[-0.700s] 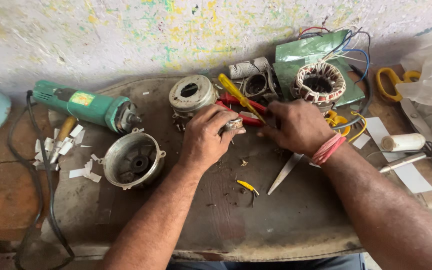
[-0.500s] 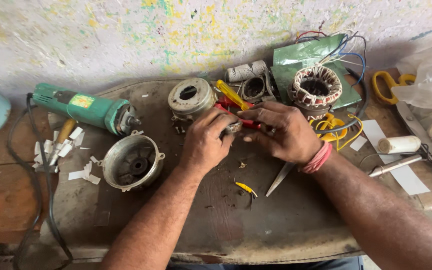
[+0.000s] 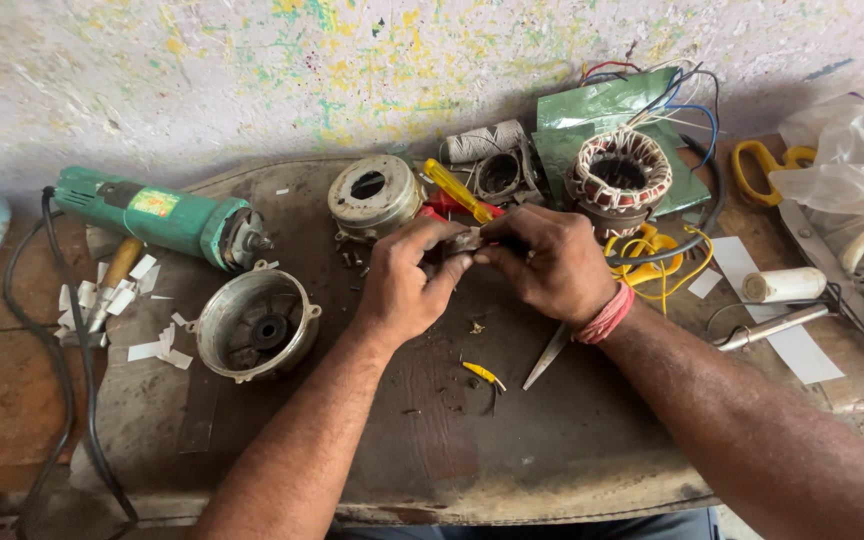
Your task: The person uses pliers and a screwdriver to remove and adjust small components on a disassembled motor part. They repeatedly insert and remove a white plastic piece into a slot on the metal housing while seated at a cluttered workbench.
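My left hand [image 3: 407,285] and my right hand [image 3: 547,262] meet over the middle of a dark worn board [image 3: 432,450]. Both pinch one small dark metal part [image 3: 464,243] between their fingertips; most of it is hidden by the fingers. A red thread band circles my right wrist. Just behind the hands lie a yellow-handled screwdriver [image 3: 457,190] and red-handled pliers [image 3: 447,207]. A round metal motor cover [image 3: 374,192] sits behind my left hand. A wound stator [image 3: 617,175] with coloured wires stands behind my right hand.
A green angle grinder [image 3: 162,218] with a black cord lies at the left, an open metal housing [image 3: 255,323] beside it among white paper scraps. A blade [image 3: 547,357] and a small yellow piece [image 3: 482,375] lie near my right forearm. Yellow-handled scissors [image 3: 772,170], a white roll [image 3: 782,285] and plastic bags sit at the right.
Both hands have drawn slightly toward me and closer together over the small part. The view has shifted a little; the tools on the board have not moved.
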